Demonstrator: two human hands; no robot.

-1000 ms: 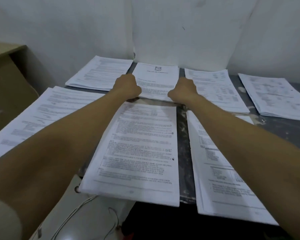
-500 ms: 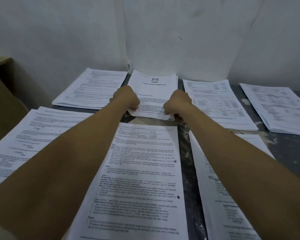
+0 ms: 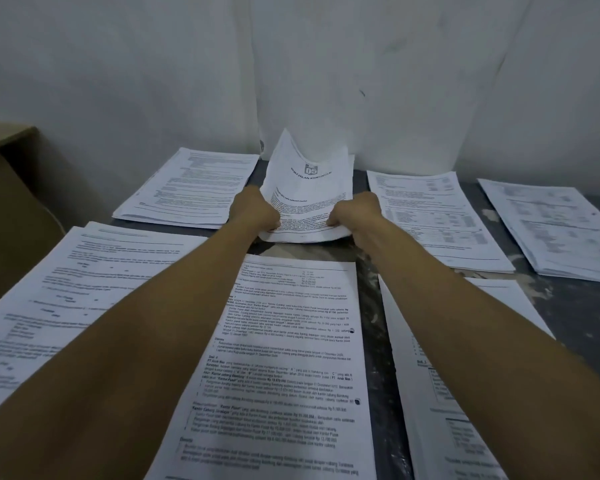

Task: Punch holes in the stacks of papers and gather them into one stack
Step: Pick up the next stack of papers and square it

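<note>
Several stacks of printed papers lie on a dark table (image 3: 568, 306). Both arms reach to the far middle stack (image 3: 309, 188), a title page with a small logo. My left hand (image 3: 253, 213) grips its near left corner and my right hand (image 3: 355, 214) grips its near right corner. That stack is lifted at the near edge and its far end curls up against the white wall. A stack with two punched holes on its right edge (image 3: 291, 358) lies flat just below my hands. No hole punch is in view.
Other stacks lie at the far left (image 3: 191, 188), near left (image 3: 66, 306), far right (image 3: 430, 216), far right edge (image 3: 551, 226) and near right (image 3: 447, 375). A brown cardboard box (image 3: 11, 202) stands at the left. The white wall rises directly behind the table.
Both hands have closed on the far middle stack and raised it; its far end now bends up against the wall. The camera has moved closer and tilted up.
</note>
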